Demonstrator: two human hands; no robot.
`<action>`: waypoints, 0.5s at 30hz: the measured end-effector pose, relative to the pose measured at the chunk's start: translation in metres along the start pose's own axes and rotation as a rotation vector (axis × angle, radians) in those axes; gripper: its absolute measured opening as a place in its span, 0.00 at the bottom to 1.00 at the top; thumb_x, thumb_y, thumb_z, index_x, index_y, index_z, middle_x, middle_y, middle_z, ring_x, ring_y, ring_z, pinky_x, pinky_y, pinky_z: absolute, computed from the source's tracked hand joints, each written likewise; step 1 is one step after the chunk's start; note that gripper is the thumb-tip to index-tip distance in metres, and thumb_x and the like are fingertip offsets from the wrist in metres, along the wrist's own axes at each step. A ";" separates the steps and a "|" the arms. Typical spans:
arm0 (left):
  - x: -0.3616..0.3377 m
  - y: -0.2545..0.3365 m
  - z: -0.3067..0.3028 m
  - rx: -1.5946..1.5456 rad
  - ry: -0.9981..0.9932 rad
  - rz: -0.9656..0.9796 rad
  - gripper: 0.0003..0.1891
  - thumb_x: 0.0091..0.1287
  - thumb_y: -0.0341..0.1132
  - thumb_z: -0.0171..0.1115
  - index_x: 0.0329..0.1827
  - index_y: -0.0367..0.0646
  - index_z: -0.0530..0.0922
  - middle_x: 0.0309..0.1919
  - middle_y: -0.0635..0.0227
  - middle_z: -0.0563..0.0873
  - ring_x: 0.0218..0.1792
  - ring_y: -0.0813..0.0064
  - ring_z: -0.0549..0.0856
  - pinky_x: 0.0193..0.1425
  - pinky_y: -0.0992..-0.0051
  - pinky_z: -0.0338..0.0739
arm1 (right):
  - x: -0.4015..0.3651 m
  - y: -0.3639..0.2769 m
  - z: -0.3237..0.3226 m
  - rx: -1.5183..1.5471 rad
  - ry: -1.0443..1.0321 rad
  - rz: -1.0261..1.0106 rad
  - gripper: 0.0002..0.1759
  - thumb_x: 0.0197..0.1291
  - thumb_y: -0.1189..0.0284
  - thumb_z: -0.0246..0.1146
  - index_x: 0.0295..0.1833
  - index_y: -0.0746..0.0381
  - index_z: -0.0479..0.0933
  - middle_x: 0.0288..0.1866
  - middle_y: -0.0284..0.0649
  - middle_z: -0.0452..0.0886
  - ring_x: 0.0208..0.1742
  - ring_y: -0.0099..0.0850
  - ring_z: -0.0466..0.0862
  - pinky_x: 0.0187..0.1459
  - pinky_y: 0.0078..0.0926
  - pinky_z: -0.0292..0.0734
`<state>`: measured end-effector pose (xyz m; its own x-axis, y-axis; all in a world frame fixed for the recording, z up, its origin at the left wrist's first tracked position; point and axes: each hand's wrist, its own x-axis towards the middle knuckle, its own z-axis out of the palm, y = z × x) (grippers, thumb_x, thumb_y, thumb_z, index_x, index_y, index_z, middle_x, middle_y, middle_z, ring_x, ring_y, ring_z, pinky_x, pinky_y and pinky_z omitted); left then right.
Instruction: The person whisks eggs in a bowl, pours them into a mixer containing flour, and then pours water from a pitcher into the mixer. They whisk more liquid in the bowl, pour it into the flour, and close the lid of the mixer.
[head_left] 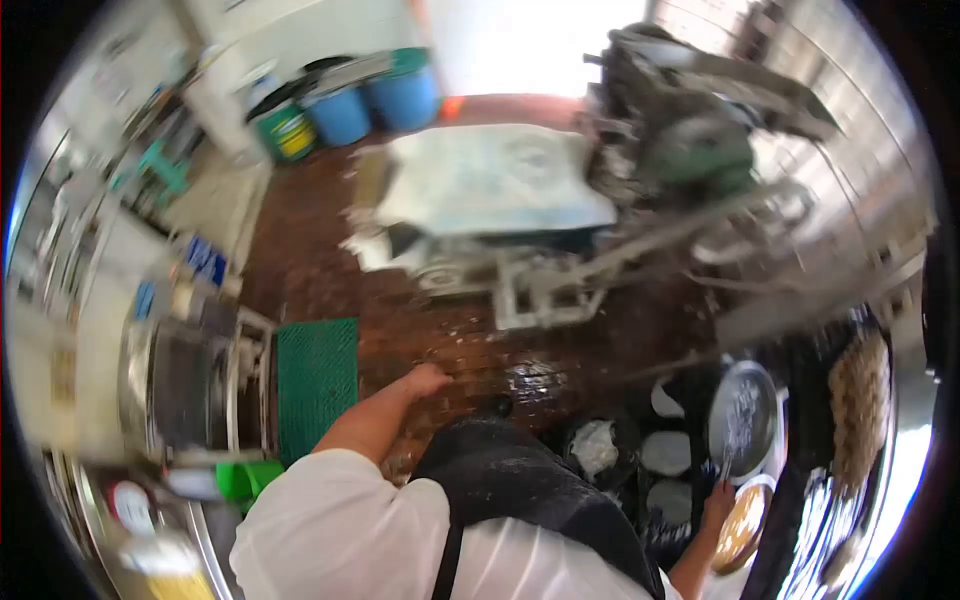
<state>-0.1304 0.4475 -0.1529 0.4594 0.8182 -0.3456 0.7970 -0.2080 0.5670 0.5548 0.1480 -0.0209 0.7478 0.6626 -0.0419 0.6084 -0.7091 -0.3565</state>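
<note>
My left hand (428, 380) hangs over the brown floor at centre, its fingers curled together, with nothing visible in them. At the lower right my right hand (718, 500) is closed on the thin handle of a metal utensil, which reaches into a round grey pan (743, 415). Just below that pan, beside my right hand, is a bowl with orange-brown contents (742, 528). To the left, pale flat rounds (667, 453) lie on a dark surface, near a dark dish with a white lump (595, 447).
A white sheet (490, 178) covers a table ahead, beside a large machine (695, 130). Blue bins (403, 95) stand at the back. A green mat (318, 385) lies on the floor at left, near a metal cabinet (185, 385). Stacked brown items (860, 410) are at far right.
</note>
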 end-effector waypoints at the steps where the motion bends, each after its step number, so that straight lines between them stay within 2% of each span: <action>1: -0.020 0.018 -0.012 -0.156 -0.026 -0.203 0.22 0.61 0.51 0.59 0.45 0.41 0.83 0.40 0.52 0.85 0.43 0.56 0.83 0.48 0.60 0.76 | 0.005 0.002 0.001 -0.005 -0.070 -0.046 0.22 0.65 0.61 0.51 0.52 0.68 0.75 0.39 0.55 0.79 0.39 0.49 0.78 0.39 0.45 0.71; 2: -0.042 0.041 -0.028 -0.330 -0.044 -0.404 0.23 0.60 0.50 0.62 0.50 0.41 0.82 0.40 0.54 0.85 0.39 0.60 0.84 0.43 0.61 0.78 | 0.014 0.014 0.006 0.021 -0.088 -0.072 0.22 0.64 0.61 0.51 0.54 0.67 0.75 0.42 0.54 0.79 0.42 0.48 0.78 0.42 0.43 0.71; 3: -0.063 0.037 -0.013 -0.374 0.016 -0.480 0.23 0.60 0.50 0.62 0.50 0.41 0.82 0.40 0.54 0.85 0.39 0.60 0.84 0.43 0.61 0.78 | 0.024 0.039 0.011 0.095 -0.079 -0.078 0.23 0.63 0.61 0.52 0.56 0.66 0.74 0.45 0.54 0.79 0.45 0.48 0.78 0.46 0.41 0.71; 5: -0.110 0.018 0.022 -0.417 0.138 -0.563 0.18 0.63 0.49 0.55 0.43 0.47 0.84 0.39 0.47 0.84 0.45 0.50 0.83 0.51 0.58 0.75 | 0.048 0.084 0.021 0.209 -0.062 -0.076 0.25 0.62 0.61 0.54 0.60 0.64 0.74 0.51 0.52 0.79 0.51 0.47 0.77 0.53 0.37 0.71; 6: -0.142 0.013 0.037 -0.430 0.166 -0.615 0.18 0.63 0.49 0.55 0.43 0.47 0.84 0.39 0.47 0.84 0.45 0.50 0.83 0.51 0.58 0.75 | 0.050 0.095 0.029 0.155 -0.079 -0.091 0.25 0.62 0.61 0.54 0.60 0.64 0.74 0.51 0.52 0.79 0.51 0.47 0.78 0.54 0.38 0.72; 8: -0.191 0.010 0.070 0.027 -0.188 -0.607 0.16 0.64 0.46 0.54 0.45 0.49 0.84 0.39 0.49 0.85 0.44 0.51 0.84 0.52 0.59 0.77 | 0.048 0.114 0.041 -0.007 -0.068 -0.089 0.24 0.62 0.59 0.52 0.57 0.62 0.76 0.51 0.51 0.80 0.52 0.48 0.79 0.54 0.40 0.73; 9: -0.212 -0.001 0.085 0.015 -0.179 -0.624 0.16 0.64 0.46 0.54 0.45 0.49 0.84 0.39 0.49 0.85 0.44 0.51 0.84 0.52 0.59 0.77 | 0.047 0.106 0.036 -0.097 -0.029 -0.090 0.25 0.63 0.58 0.52 0.57 0.63 0.76 0.52 0.51 0.80 0.52 0.48 0.78 0.55 0.40 0.72; 10: -0.239 -0.019 0.103 -0.122 -0.190 -0.657 0.20 0.62 0.46 0.59 0.53 0.47 0.80 0.40 0.52 0.86 0.42 0.54 0.84 0.50 0.60 0.77 | 0.048 0.094 0.034 -0.171 0.020 -0.102 0.25 0.63 0.57 0.52 0.57 0.63 0.76 0.52 0.52 0.80 0.53 0.49 0.78 0.56 0.40 0.72; 12: -0.280 -0.072 0.151 -0.279 -0.186 -0.692 0.27 0.59 0.46 0.65 0.61 0.44 0.76 0.41 0.55 0.86 0.39 0.57 0.84 0.49 0.62 0.78 | 0.020 0.030 0.009 -0.289 0.156 -0.120 0.26 0.63 0.56 0.52 0.57 0.64 0.76 0.53 0.53 0.79 0.54 0.50 0.77 0.57 0.41 0.70; 15: -0.313 -0.078 0.158 -0.281 -0.128 -0.791 0.21 0.62 0.46 0.60 0.55 0.48 0.79 0.43 0.55 0.86 0.44 0.56 0.84 0.52 0.59 0.76 | -0.026 -0.064 -0.034 -0.348 0.355 -0.188 0.29 0.63 0.53 0.51 0.57 0.66 0.77 0.55 0.55 0.78 0.56 0.51 0.76 0.59 0.42 0.68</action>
<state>-0.2744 0.1225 -0.2070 -0.1381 0.5964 -0.7907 0.7832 0.5544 0.2814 0.5056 0.1684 0.0350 0.6244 0.7067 0.3327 0.7478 -0.6638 0.0064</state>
